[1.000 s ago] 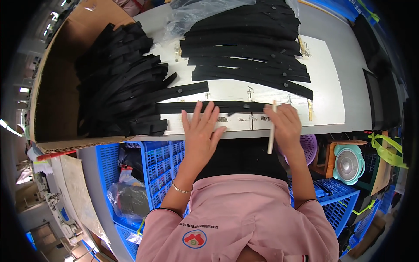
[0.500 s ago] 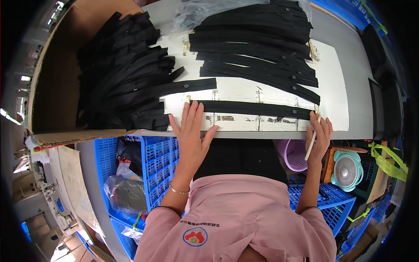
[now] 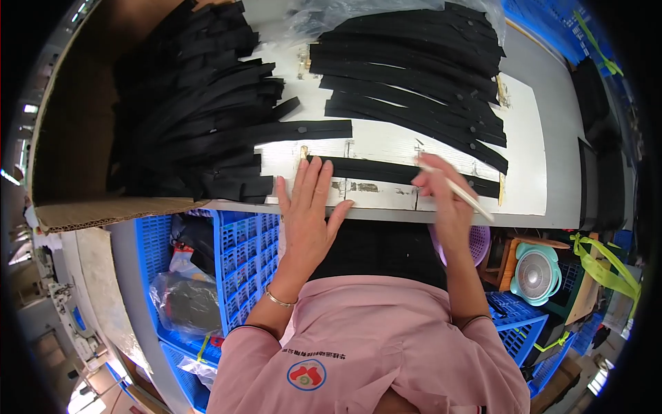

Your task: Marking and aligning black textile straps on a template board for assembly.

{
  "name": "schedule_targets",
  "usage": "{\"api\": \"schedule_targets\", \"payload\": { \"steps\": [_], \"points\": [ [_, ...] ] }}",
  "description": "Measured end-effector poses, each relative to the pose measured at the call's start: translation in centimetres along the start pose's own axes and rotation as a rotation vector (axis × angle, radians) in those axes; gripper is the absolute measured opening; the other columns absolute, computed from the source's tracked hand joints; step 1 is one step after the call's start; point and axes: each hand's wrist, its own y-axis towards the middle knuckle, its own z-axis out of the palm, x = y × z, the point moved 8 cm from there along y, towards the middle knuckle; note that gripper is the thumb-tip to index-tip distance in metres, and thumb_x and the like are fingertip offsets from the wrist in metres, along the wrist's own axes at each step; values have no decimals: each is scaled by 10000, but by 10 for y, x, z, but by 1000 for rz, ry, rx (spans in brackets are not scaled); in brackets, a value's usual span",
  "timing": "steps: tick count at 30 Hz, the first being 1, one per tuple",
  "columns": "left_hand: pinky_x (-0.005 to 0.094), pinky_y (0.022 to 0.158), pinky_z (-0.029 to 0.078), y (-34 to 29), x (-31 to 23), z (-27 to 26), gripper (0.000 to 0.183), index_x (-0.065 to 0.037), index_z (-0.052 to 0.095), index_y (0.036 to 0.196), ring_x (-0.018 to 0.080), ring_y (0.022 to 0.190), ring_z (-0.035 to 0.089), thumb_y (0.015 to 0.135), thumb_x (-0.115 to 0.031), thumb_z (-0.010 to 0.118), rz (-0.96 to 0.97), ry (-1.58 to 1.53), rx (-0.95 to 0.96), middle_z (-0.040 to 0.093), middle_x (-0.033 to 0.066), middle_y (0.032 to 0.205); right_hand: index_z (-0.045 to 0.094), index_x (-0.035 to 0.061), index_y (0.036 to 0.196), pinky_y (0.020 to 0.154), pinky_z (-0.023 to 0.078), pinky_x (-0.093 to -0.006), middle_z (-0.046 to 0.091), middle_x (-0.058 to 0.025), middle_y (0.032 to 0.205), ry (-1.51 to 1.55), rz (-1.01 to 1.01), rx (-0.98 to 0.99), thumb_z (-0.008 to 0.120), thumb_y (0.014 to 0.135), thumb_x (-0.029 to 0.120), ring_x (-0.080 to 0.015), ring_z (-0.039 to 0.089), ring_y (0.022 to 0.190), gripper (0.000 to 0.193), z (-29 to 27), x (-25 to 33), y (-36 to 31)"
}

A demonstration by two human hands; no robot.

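Note:
A black fabric strip (image 3: pixel 376 168) lies across the white marked board (image 3: pixel 517 131) near the table's front edge. Flat on the strip's left end rests my left hand (image 3: pixel 307 207), its fingers stretched and the thumb apart. My right hand (image 3: pixel 445 203) grips a slim white pencil-like stick (image 3: pixel 469 200), whose upper end points down to the right. Its fingertips are at the strip, right of the middle, slightly blurred; whether the tip touches the cloth I cannot tell. Farther back, a spread row of black strips (image 3: pixel 407 62) covers the board, several with a round dark mark or stud.
A heap of black strips (image 3: pixel 193 110) spills from an open cardboard box (image 3: pixel 76 131) on the left. Clear plastic film (image 3: pixel 310 21) lies at the back. Below the table are blue crates (image 3: pixel 248 255), a purple basket (image 3: pixel 479 241) and a small turquoise fan (image 3: pixel 536 274).
My right hand has moved left along the strip from its right end toward the middle, still holding the stick. The left hand stays pressed on the left end. The view has shifted slightly.

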Motion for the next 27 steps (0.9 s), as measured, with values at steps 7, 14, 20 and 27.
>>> {"api": "schedule_targets", "payload": {
  "steps": [7, 14, 20, 27],
  "points": [
    [585, 1230, 141, 0, -1, 1, 664, -117, 504, 1525, 334, 1499, 381, 943, -348, 725, 1, -2, -18, 464, 147, 1570, 727, -6, 1063, 626, 434, -217, 657, -17, 806, -34, -57, 161, 614, 1033, 139, -63, 563, 707, 186, 83, -27, 27],
    [570, 1229, 163, -4, 2, 1, 660, -111, 527, 1505, 322, 1481, 407, 929, -354, 739, 4, -12, -63, 478, 143, 1559, 721, -13, 1028, 616, 464, -260, 665, -51, 785, -128, -112, 159, 629, 1016, 144, -98, 579, 675, 182, 89, -26, 27],
    [571, 1227, 166, -3, 1, 0, 665, -102, 531, 1499, 324, 1474, 414, 921, -349, 747, 9, -20, -67, 484, 145, 1551, 728, -15, 1030, 625, 480, -256, 696, -66, 832, -155, -116, 164, 633, 1015, 141, -101, 610, 697, 184, 89, -24, 26],
    [584, 1222, 170, -3, 2, 0, 661, -94, 540, 1487, 324, 1470, 418, 915, -345, 754, 8, -1, -70, 485, 148, 1549, 738, -24, 962, 587, 472, -262, 704, -74, 778, -120, -67, 196, 642, 1013, 148, -104, 613, 641, 204, 85, -24, 23]
  ]
}}
